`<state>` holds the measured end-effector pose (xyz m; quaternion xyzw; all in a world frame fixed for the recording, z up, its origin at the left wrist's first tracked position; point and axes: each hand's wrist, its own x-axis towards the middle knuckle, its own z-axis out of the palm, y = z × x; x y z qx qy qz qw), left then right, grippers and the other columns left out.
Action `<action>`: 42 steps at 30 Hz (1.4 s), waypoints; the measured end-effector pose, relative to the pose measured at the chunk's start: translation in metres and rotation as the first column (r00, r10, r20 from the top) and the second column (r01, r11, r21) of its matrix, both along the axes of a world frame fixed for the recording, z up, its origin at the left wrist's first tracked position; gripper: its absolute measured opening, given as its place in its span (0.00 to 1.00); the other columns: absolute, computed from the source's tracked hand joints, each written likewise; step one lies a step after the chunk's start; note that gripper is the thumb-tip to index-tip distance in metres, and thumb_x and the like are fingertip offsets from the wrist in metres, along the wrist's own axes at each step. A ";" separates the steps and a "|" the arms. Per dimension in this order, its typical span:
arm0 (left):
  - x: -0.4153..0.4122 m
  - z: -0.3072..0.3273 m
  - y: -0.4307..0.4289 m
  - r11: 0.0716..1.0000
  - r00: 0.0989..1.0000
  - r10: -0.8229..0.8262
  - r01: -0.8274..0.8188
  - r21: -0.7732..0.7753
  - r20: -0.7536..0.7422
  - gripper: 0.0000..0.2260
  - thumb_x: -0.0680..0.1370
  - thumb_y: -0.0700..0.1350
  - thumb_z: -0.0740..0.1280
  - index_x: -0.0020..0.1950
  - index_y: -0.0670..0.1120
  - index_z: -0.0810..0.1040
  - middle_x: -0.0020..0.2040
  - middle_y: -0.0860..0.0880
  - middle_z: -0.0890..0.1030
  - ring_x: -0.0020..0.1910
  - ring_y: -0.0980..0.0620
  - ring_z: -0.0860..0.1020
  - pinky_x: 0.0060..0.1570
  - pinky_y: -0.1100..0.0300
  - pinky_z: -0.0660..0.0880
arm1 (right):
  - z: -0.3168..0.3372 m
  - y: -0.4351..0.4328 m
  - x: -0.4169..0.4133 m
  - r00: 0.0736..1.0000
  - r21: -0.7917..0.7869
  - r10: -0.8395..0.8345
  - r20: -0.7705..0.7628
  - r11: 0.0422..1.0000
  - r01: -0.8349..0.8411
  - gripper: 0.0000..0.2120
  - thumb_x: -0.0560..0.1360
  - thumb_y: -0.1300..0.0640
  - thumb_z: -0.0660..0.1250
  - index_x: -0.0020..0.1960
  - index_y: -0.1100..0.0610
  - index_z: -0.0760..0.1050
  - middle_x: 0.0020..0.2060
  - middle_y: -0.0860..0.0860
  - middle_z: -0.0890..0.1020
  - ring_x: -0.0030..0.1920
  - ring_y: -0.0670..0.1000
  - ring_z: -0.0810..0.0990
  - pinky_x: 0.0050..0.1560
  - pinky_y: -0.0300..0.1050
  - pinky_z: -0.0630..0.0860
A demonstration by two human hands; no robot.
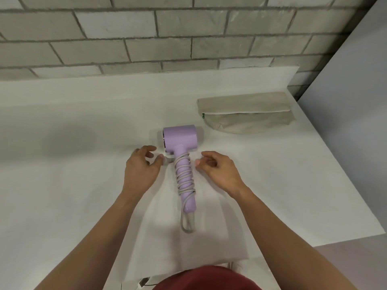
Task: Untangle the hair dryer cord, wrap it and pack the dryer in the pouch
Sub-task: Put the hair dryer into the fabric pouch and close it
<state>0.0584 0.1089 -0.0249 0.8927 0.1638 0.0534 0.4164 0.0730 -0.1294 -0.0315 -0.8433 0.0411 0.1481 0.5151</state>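
Head view, one frame.

- Dryer (179, 139): lilac, lies flat on the white table (83, 185), near its middle. Barrel is at the far end, handle (189, 203) points back toward the person.
- Cord (184, 174): grey, wound in several crossing turns round the handle from just under the barrel to about two thirds down. One slack loop (186, 225) runs past the handle's butt and lies on the table.
- Plug (168, 160): small grey piece at the top of the winding, on the left side of the handle; blurred, shape not clear.
- Left hand (140, 170): just left of the handle, palm down. Fingers are loosely curled and spread and enclose nothing. Thumb (160, 159) reaches to the plug; cannot tell whether it touches.
- Right hand (219, 172): just right of the handle, level with the left. Fingers are loosely curled with the tips (198, 162) pointing at the winding, a narrow gap between them and the cord. It holds nothing.
- Neither hand grips the dryer.
- Pouch (245, 122): beige fabric, flat on the table, beyond and to the right of the dryer, apart from it. A white zip (247, 112) runs along its length, with a green tab (202, 115) at the left end. Cannot tell whether the zip is done up.
- Surroundings: grey brick wall (146, 38) behind the table; red garment (209, 278) at the bottom edge.
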 end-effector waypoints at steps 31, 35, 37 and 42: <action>0.209 0.004 -0.162 0.816 0.920 -0.199 0.346 0.463 -0.337 0.11 0.76 0.42 0.65 0.56 0.46 0.83 0.58 0.41 0.82 0.57 0.36 0.81 0.55 0.50 0.78 | -0.013 -0.253 0.210 0.971 -0.802 0.223 0.091 0.594 -0.061 0.26 0.84 0.60 0.59 0.80 0.50 0.62 0.72 0.57 0.70 0.64 0.64 0.75 0.61 0.59 0.78; 0.218 0.010 -0.157 0.929 0.969 -0.132 0.195 0.316 -0.210 0.16 0.78 0.39 0.60 0.60 0.46 0.83 0.59 0.38 0.82 0.58 0.34 0.80 0.58 0.49 0.78 | -0.011 -0.252 0.216 0.965 -0.796 0.173 0.196 0.603 0.053 0.14 0.84 0.53 0.59 0.66 0.57 0.75 0.59 0.57 0.74 0.56 0.64 0.78 0.49 0.54 0.76; 0.226 0.019 -0.157 0.970 0.983 -0.128 0.151 0.191 -0.128 0.14 0.78 0.38 0.61 0.56 0.44 0.85 0.53 0.39 0.84 0.55 0.37 0.81 0.51 0.54 0.77 | -0.006 -0.252 0.218 0.957 -0.731 0.082 0.278 0.665 0.156 0.13 0.83 0.54 0.59 0.63 0.58 0.77 0.58 0.57 0.76 0.56 0.65 0.79 0.48 0.53 0.75; 0.239 0.056 -0.158 0.999 0.988 -0.038 0.034 0.029 0.148 0.06 0.79 0.45 0.71 0.54 0.49 0.85 0.48 0.52 0.84 0.50 0.51 0.82 0.50 0.63 0.72 | 0.027 -0.260 0.230 0.889 -0.387 -0.192 0.416 0.847 0.364 0.13 0.82 0.57 0.64 0.63 0.57 0.82 0.60 0.60 0.82 0.61 0.63 0.80 0.62 0.52 0.77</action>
